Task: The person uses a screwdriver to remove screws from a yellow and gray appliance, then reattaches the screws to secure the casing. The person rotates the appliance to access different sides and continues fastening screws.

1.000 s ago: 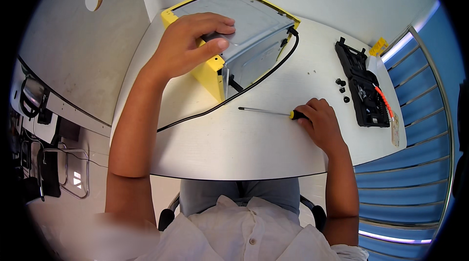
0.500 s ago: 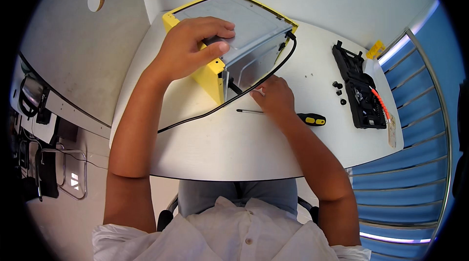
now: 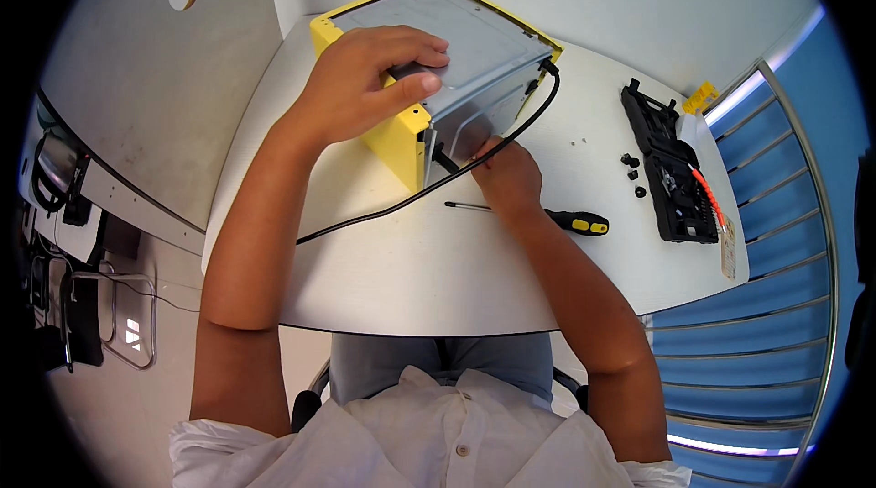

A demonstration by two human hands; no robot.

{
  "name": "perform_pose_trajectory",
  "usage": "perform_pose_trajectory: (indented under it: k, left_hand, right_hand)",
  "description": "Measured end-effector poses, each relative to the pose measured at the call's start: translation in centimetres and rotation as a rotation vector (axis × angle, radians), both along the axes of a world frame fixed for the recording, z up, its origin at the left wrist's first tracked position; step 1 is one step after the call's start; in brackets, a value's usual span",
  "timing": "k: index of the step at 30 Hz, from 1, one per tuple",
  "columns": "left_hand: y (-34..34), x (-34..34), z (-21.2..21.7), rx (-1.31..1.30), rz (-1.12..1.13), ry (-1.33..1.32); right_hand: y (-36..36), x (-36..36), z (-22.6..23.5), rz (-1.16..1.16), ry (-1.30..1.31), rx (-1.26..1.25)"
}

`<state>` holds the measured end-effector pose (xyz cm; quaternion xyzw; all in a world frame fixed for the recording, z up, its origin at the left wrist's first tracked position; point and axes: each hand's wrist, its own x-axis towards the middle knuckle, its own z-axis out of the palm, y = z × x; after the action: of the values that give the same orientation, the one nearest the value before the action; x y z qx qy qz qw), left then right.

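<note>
A yellow appliance casing [image 3: 398, 155] with a grey metal panel [image 3: 474, 27] on top stands on the white table. My left hand [image 3: 370, 82] rests on the panel's near left corner, fingers stretched out and thumb apart. Low at the casing's near side, my right hand [image 3: 511, 179] is curled with its fingertips close to the metal; whatever they pinch is hidden. A black power cord [image 3: 401, 207] runs from the casing's right corner across in front of my right fingers. Under my right wrist lies a screwdriver [image 3: 581, 223] with a black and yellow handle, not held.
On the right, an open black tool case [image 3: 680, 187] holds bits and has an orange-red flexible shaft [image 3: 708, 196] on it. Several small black round parts [image 3: 632, 174] and tiny screws [image 3: 578, 141] lie beside it. Metal railing [image 3: 803, 168] borders the table's right side.
My right hand has shifted slightly up and left, further in toward the casing's lower side. My left hand stays on the panel; the whole view has shifted a little.
</note>
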<state>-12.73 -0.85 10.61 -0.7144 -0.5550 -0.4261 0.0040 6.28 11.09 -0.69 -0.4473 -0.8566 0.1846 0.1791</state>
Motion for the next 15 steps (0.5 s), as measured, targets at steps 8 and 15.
perform_pose_trajectory:
  k: [8,15]
  left_hand:
    - [0.1,0.1,0.0,-0.016,-0.012,-0.047]
    - [0.3,0.1,0.0,-0.018,-0.034,-0.063]
  right_hand:
    - [-0.4,-0.1,-0.7,0.048,-0.037,0.194]
    - [-0.3,0.0,-0.7,0.070,-0.068,0.205]
